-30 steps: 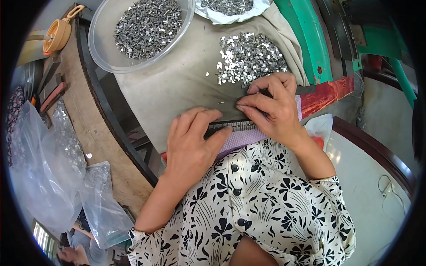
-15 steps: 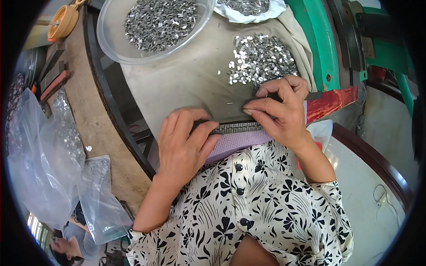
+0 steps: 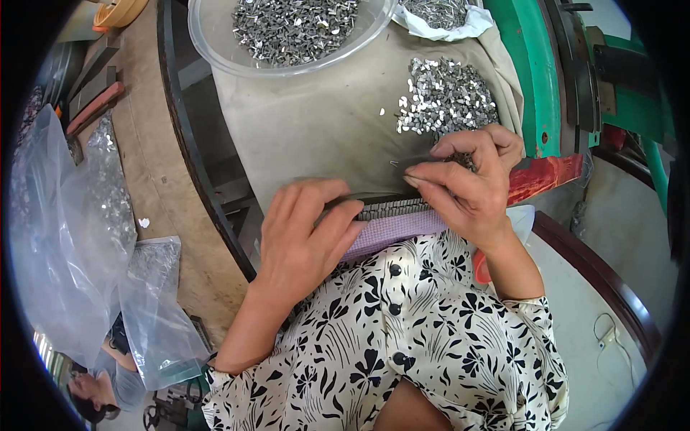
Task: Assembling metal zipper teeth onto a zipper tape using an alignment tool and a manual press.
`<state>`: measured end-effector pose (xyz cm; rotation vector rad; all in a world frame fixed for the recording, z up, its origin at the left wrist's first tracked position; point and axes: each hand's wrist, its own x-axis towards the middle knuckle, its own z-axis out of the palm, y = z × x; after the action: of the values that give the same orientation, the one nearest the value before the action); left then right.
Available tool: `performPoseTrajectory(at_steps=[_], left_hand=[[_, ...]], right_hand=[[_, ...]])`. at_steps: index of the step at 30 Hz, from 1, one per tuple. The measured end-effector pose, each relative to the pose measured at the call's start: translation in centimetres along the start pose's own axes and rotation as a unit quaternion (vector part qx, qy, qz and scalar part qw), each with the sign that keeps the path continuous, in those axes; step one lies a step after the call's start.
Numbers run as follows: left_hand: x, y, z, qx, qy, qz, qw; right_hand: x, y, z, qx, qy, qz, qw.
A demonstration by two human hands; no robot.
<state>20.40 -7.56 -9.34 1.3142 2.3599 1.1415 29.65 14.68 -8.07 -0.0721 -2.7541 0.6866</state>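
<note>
A row of small dark metal pieces (image 3: 394, 208), set side by side, lies along the near edge of the cloth-covered surface. My left hand (image 3: 305, 226) is closed round its left end, thumb on the near side and fingers curled over the far side. At the other end, my right hand (image 3: 474, 190) hovers with thumb and index finger pinched together; whatever is between them is too small to make out. A thin bright metal sliver (image 3: 394, 163) lies on the cloth just left of those fingertips. Purple woven fabric (image 3: 395, 233) runs below the row, against my patterned shirt.
Beyond my right hand is a pile of loose metal bits (image 3: 449, 100). A clear plastic bowl (image 3: 215, 61) and a white bag (image 3: 471, 27), both holding metal pieces, stand farther back. Green machinery (image 3: 528, 72) borders the right; plastic bags (image 3: 68, 258) lie left. Another person (image 3: 108, 384) appears lower left.
The view has shifted, so the bowl, cloth and pile sit farther right in the picture. Both hands keep nearly the same pose. The sliver on the cloth now looks bent or doubled.
</note>
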Motion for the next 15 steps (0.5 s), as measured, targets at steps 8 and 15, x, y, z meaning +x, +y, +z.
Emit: performPoseTrajectory(at_steps=[8,15], left_hand=[[0.0,-0.3,-0.3,0.028,-0.008,-0.047,0.998],[-0.3,-1.1,0.4,-0.084,0.014,-0.102,0.991]], right_hand=[[0.3,0.5,1.0,-0.053,-0.026,0.022,0.998],[1.4,-1.0,0.6,0.133,-0.102,0.082,0.982]])
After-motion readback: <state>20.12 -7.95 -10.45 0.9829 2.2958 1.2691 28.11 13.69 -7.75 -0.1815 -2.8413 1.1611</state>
